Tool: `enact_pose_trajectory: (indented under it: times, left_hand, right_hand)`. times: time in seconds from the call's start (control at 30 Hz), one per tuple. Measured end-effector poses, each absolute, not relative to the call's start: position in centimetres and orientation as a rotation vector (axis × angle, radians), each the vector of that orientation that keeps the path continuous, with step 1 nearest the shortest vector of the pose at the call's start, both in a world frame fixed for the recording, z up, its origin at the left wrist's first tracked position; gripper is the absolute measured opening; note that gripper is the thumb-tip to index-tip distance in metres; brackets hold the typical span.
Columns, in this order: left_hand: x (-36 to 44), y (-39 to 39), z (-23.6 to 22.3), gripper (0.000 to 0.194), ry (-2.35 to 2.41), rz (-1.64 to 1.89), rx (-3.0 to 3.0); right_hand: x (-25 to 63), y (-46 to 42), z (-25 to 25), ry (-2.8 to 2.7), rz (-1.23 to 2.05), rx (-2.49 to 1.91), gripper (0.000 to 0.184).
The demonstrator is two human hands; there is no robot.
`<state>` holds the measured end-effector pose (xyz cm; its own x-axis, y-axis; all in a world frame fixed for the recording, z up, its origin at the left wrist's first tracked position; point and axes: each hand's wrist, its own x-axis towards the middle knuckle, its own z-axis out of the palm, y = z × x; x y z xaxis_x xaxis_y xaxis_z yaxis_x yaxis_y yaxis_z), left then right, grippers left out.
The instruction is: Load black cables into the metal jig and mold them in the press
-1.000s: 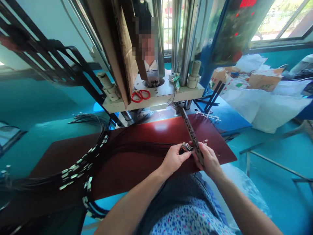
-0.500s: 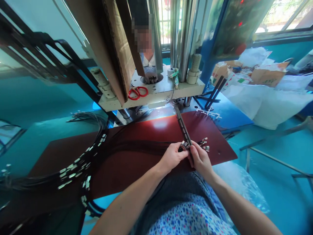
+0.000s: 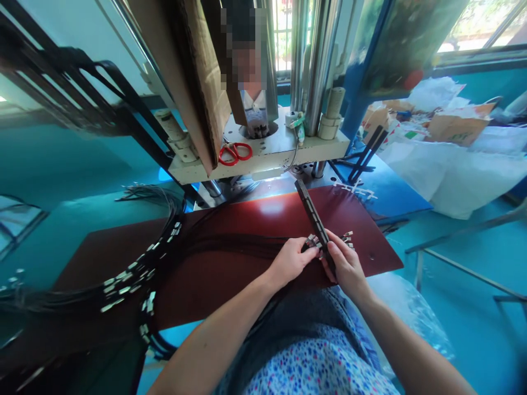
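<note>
My right hand (image 3: 346,263) is closed round the near end of a long dark slotted bar (image 3: 312,213), which points away toward the machine. Beside it, my left hand (image 3: 291,259) pinches a bunch of black cables (image 3: 242,245) near their silvery connectors (image 3: 313,241), right against the bar's left side. More connector ends (image 3: 348,237) stick out past my right hand. The cables trail left over the dark red board (image 3: 230,288). My fingertips partly hide where cables and bar meet.
A press-like machine (image 3: 288,151) stands ahead, with red-handled scissors (image 3: 235,154) on its plate. Cable bundles with metal connectors (image 3: 132,274) lie at left. At right are a blue table (image 3: 395,189), dark strips (image 3: 368,153) and white sacks (image 3: 448,170). Part of a person shows behind the machine.
The bar has turned slightly in my right hand, its slotted face now showing differently. My left hand keeps its hold on the cables. The whole view has shifted a little.
</note>
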<state>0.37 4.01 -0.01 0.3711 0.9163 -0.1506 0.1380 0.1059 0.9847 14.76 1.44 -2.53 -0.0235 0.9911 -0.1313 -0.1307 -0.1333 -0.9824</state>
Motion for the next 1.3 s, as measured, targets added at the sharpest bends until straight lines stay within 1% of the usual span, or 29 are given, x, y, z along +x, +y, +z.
enact_pose_trajectory:
  times: [0.07, 0.27, 0.47, 0.67, 0.83, 0.93, 1.03, 1.17, 1.3]
  left_hand:
    - [0.5, 4.1, 0.1, 0.024, 1.055, 0.743, 1.379]
    - [0.5, 4.2, 0.6, 0.021, 1.079, 0.636, 1.132]
    - [0.5, 4.1, -0.1, 0.025, 1.043, 0.758, 1.258]
    - [-0.4, 4.5, 0.4, 0.030, 1.103, 0.894, 1.182]
    - [-1.4, 5.2, 1.0, 0.036, 0.994, 0.835, 0.990]
    - [-1.4, 5.2, 0.9, 0.034, 1.015, 0.810, 0.939]
    - [-0.9, 5.1, 0.6, 0.028, 1.089, 0.800, 1.021]
    - [-0.2, 4.9, 0.3, 0.021, 1.176, 0.858, 1.358]
    - [-0.1, 4.9, 0.3, 0.020, 1.233, 0.854, 1.490]
  right_hand:
    - [14.9, 1.5, -2.5, -1.063, 1.394, -1.202, 0.058]
    - [14.9, 1.5, -2.7, -1.116, 1.403, -1.205, 0.059]
    - [14.4, 1.4, -2.6, -1.242, 1.331, -1.257, 0.058]
    - [14.7, 1.5, -2.2, -1.062, 1.386, -1.254, 0.060]
    - [14.9, 1.6, -2.2, -1.014, 1.407, -1.205, 0.059]
    - [14.8, 1.5, -2.1, -1.000, 1.421, -1.212, 0.059]
    - [14.9, 1.5, -2.0, -1.005, 1.432, -1.228, 0.060]
    - [15.1, 1.5, -2.1, -1.024, 1.467, -1.256, 0.065]
    - [15.3, 1.7, -2.4, -1.072, 1.483, -1.253, 0.067]
